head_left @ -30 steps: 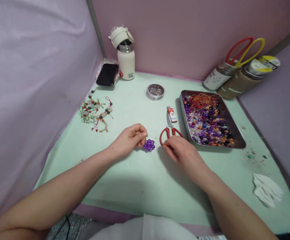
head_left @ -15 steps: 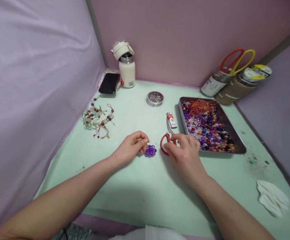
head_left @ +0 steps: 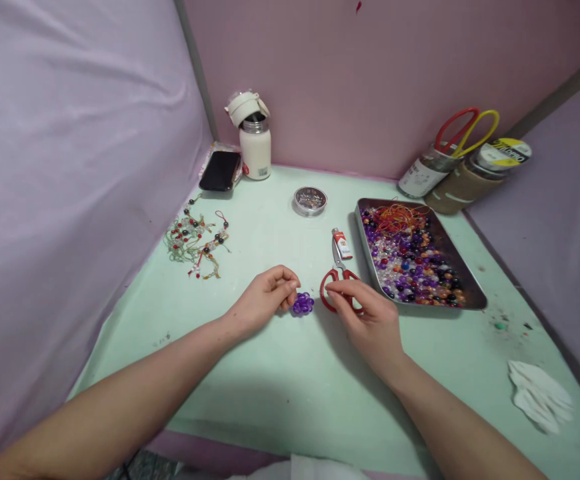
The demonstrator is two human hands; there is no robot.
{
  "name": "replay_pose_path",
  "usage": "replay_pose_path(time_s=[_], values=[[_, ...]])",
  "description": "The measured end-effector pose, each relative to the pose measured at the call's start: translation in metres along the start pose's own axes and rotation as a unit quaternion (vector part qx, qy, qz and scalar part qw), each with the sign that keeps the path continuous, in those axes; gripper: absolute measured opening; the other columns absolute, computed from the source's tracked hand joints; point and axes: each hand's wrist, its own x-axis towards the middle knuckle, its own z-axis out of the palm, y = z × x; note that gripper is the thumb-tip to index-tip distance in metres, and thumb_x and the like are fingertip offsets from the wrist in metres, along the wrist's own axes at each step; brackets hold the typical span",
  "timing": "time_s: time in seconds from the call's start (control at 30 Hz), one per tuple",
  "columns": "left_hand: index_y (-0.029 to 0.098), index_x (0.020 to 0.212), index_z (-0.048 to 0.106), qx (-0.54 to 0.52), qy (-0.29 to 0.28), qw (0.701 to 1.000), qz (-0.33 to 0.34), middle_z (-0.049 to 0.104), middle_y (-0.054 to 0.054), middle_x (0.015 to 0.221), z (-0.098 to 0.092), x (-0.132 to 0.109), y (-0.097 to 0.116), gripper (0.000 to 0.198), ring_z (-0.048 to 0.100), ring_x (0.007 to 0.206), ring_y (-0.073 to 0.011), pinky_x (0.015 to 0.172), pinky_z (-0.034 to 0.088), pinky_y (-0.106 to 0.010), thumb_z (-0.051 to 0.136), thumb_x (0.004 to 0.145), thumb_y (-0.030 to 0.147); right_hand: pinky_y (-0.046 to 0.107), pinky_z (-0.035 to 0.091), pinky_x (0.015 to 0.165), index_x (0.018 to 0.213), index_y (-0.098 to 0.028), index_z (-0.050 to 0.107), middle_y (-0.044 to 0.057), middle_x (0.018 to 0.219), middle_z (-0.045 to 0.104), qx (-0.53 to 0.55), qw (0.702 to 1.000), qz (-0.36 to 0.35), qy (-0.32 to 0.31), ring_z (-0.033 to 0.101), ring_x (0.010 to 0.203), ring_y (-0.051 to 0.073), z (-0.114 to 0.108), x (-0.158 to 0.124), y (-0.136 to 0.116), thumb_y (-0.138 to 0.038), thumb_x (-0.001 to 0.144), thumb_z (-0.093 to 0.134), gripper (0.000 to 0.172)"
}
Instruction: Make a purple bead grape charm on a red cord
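Observation:
My left hand [head_left: 270,293] is closed in a pinch, with a small cluster of purple beads [head_left: 303,304] at its fingertips. The cluster's left edge meets the curled fingers, and any thread in it is too fine to see. Thumb and forefinger of my right hand [head_left: 365,317] are pressed together over the red-handled scissors [head_left: 339,264]; whatever sits in that pinch is too small to make out. The scissors lie under the hand, blades pointing away, their right handle partly covered. Beyond the blades lies a small red and white lighter-like item [head_left: 343,244].
A metal tray [head_left: 475,290] of mixed beads and orange cord stands at right. Strung beads [head_left: 197,240], a phone [head_left: 221,171] and a white bottle [head_left: 256,150] are at left. Elsewhere are a round case [head_left: 311,201], jars [head_left: 427,175] and a crumpled white cloth [head_left: 540,397].
My right hand's fingers have drawn in from a spread pose above the scissors to a pinch, uncovering more of the right handle. My left hand and the cluster stay nearly put; the view shifts slightly.

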Motion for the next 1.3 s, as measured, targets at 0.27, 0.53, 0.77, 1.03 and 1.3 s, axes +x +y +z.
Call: replay_pose_path(time_s=[0.27, 0.53, 0.77, 1.03, 1.3], values=[[0.016, 0.080, 0.052, 0.006, -0.001, 1.000, -0.003, 0.053, 0.003, 0.059, 0.002, -0.001, 0.003, 0.020, 0.046, 0.051, -0.0077, 0.054, 0.036, -0.022, 0.054, 0.082, 0.036, 0.026, 0.047, 0.062, 0.091, -0.022, 0.049, 0.000, 0.077, 0.063, 0.261, 0.947, 0.184, 0.037, 0.058, 0.067, 0.012, 0.012, 0.001, 0.000, -0.026, 0.080, 0.062, 0.017], [0.016, 0.080, 0.052, 0.018, -0.004, 1.000, -0.012, 0.054, 0.003, 0.061, 0.002, -0.002, 0.006, 0.018, 0.046, 0.052, -0.0079, 0.054, 0.037, -0.023, 0.053, 0.082, 0.034, 0.027, 0.046, 0.063, 0.088, -0.019, 0.058, 0.001, 0.076, 0.064, 0.336, 0.905, 0.261, 0.000, 0.055, 0.065, 0.011, 0.011, 0.003, 0.003, -0.030, 0.074, 0.070, 0.022], [0.016, 0.082, 0.051, 0.020, 0.000, 1.000, -0.002, 0.053, 0.003, 0.062, 0.003, -0.002, 0.004, 0.018, 0.046, 0.054, -0.0081, 0.056, 0.038, -0.023, 0.051, 0.083, 0.034, 0.026, 0.045, 0.066, 0.080, -0.019, 0.064, 0.002, 0.079, 0.064, 0.314, 0.919, 0.238, -0.009, 0.056, 0.069, 0.012, 0.009, 0.002, 0.002, -0.029, 0.077, 0.067, 0.011], [0.016, 0.084, 0.054, 0.084, 0.025, 0.995, 0.041, 0.051, 0.003, 0.065, 0.002, -0.003, 0.001, 0.015, 0.045, 0.059, -0.0090, 0.058, 0.037, -0.024, 0.051, 0.083, 0.030, 0.022, 0.042, 0.057, 0.079, -0.018, 0.061, 0.000, 0.072, 0.060, 0.247, 0.941, 0.223, -0.062, 0.053, 0.062, 0.011, 0.002, 0.001, -0.006, -0.030, 0.081, 0.061, 0.012], [0.015, 0.091, 0.062, 0.151, -0.026, 0.988, -0.015, 0.054, 0.002, 0.066, -0.003, -0.003, 0.009, 0.020, 0.047, 0.060, -0.0099, 0.058, 0.038, -0.023, 0.058, 0.075, 0.026, 0.026, 0.039, 0.063, 0.077, -0.019, 0.057, 0.001, 0.072, 0.056, 0.078, 0.985, 0.097, -0.122, 0.050, 0.067, 0.013, -0.004, 0.001, -0.004, -0.016, 0.083, 0.053, 0.008]])
